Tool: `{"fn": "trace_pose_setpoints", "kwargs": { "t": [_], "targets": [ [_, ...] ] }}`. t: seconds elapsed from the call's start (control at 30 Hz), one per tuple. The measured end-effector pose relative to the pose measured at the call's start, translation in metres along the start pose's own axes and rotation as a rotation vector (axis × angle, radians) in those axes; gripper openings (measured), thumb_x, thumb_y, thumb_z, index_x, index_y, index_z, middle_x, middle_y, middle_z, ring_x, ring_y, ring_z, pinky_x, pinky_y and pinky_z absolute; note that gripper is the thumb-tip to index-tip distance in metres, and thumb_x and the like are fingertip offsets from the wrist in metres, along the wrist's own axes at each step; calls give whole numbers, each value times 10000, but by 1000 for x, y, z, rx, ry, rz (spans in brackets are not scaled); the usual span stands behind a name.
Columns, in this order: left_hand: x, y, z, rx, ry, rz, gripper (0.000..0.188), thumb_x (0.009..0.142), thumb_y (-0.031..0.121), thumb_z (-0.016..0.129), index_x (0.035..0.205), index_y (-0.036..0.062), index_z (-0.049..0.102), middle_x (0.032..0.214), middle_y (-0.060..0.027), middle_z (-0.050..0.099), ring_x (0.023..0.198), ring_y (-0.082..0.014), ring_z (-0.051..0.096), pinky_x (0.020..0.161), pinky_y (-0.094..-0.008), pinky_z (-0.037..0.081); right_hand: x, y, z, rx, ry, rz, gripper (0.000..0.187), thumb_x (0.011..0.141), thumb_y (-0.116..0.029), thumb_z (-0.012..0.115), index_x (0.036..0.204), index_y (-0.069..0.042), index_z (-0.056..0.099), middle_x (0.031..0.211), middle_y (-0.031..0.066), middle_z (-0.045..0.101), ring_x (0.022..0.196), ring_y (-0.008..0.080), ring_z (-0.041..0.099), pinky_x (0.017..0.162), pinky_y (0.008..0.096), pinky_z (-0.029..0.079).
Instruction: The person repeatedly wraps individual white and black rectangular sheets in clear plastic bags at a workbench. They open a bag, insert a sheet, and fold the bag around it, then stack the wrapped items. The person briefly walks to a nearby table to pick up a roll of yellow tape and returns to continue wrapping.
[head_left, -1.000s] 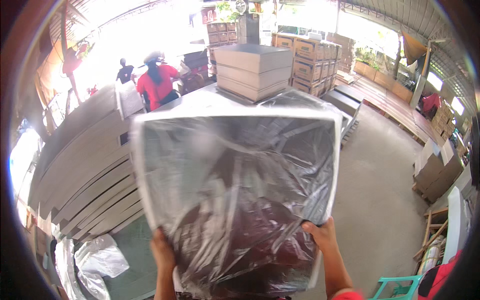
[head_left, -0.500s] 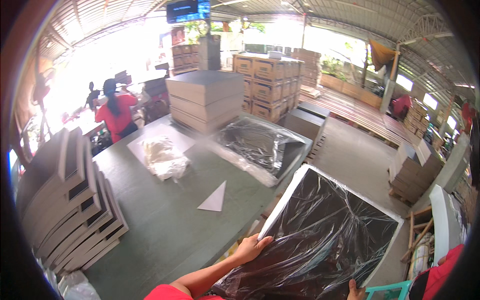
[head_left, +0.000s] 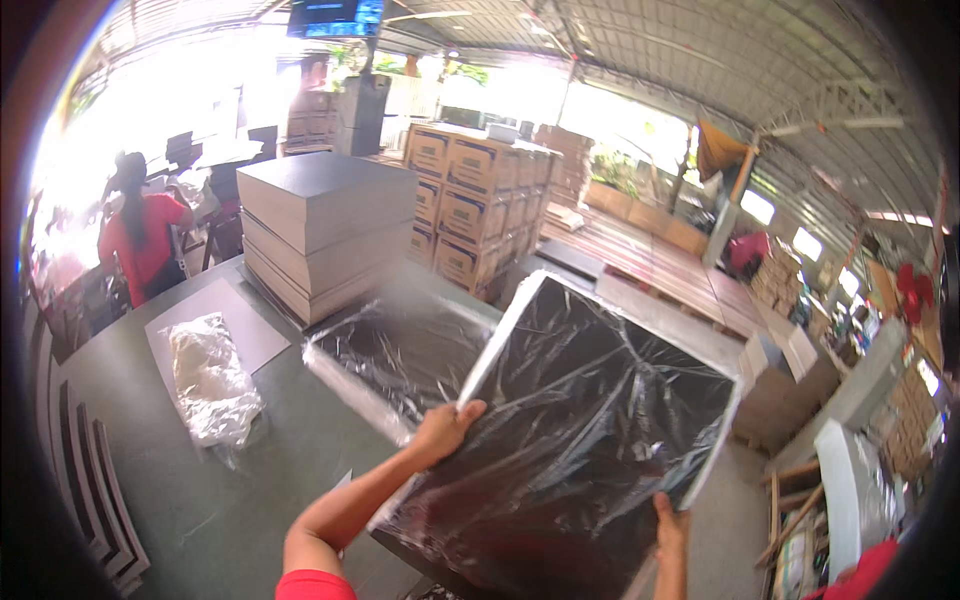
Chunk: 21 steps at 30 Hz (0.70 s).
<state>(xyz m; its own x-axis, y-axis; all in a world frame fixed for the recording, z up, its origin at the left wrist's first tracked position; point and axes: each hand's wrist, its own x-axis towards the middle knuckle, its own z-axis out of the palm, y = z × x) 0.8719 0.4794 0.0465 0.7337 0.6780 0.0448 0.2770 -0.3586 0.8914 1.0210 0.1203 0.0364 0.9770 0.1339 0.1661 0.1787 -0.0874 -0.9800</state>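
Observation:
I hold a large flat black board wrapped in clear plastic film (head_left: 580,430), tilted over the right end of the green table (head_left: 150,460). My left hand (head_left: 445,428) grips its left white edge. At the board's lower right edge, my right hand (head_left: 670,525) grips it from below. A second plastic-wrapped black board (head_left: 400,355) lies flat on the table just left of the one I hold.
A tall stack of grey boards (head_left: 325,230) stands at the table's far side. A crumpled clear plastic bag (head_left: 210,385) lies on a grey sheet. Stacked cardboard boxes (head_left: 470,205) stand behind. A person in red (head_left: 140,235) sits at far left. Upright boards (head_left: 90,480) line the left edge.
The wrapped board came down from in front of my face, swung to the right, and now tilts over the table's right end. My view turned further right.

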Motion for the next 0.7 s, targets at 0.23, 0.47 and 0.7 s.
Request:
{"fn": "trace_pose_setpoints", "kwargs": {
  "t": [0.23, 0.47, 0.7],
  "targets": [
    [217, -36, -136, 399, 158, -141, 850, 750, 701, 328, 953, -85, 580, 954, -305, 556, 973, -402, 525, 800, -418, 405, 116, -7, 234, 158, -455, 382, 654, 708, -339, 702, 1161, 51, 436, 1084, 121, 524, 967, 217, 491, 853, 306, 360],
    [328, -112, -195, 593, 92, -225, 822, 740, 682, 376, 826, -103, 604, 860, -310, 563, 905, -412, 546, 797, -418, 419, 145, 23, 350, 288, -776, 674, 501, 738, -257, 686, 1081, 47, 485, 980, 89, 568, 848, 165, 540, 710, 293, 437],
    [327, -177, -169, 567, 72, -361, 803, 764, 668, 345, 827, -89, 607, 883, -305, 559, 897, -398, 550, 769, -426, 430, 134, 57, 362, 208, -776, 608, 606, 702, -325, 714, 1093, 59, 455, 1016, 117, 547, 924, 184, 513, 794, 297, 411]
  ]
}}
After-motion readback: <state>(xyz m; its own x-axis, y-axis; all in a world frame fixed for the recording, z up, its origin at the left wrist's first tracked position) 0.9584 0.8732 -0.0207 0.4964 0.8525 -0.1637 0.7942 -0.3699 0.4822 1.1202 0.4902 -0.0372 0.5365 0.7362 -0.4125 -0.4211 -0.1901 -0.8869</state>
